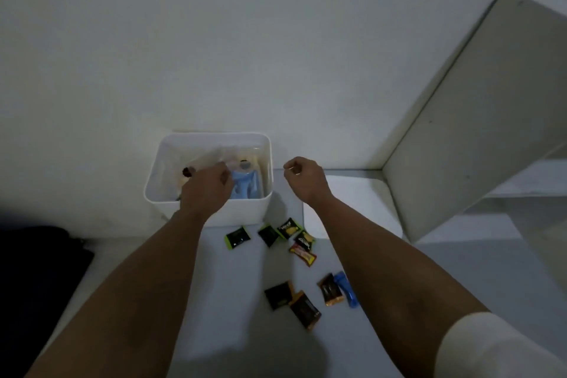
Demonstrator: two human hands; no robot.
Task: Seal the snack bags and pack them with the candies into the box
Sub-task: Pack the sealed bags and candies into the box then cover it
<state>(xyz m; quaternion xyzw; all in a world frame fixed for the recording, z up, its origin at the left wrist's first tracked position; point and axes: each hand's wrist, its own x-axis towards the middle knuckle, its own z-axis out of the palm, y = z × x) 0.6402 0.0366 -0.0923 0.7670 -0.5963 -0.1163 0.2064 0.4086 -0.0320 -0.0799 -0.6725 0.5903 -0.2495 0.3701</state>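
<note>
Two bare arms reach out over a pale table (245, 344), and a white box (249, 212) sits at its far edge against the wall. The left hand (207, 189) is down inside the box with fingers curled on clear snack bags (214, 156) and something blue (246, 186), but what it holds is hidden and blurry. The right hand (303, 176) hangs beside the box, closed in a loose fist with nothing seen in it, and small candies (302, 253) lie scattered on the table nearer the person, their labels too dark to read.
</note>
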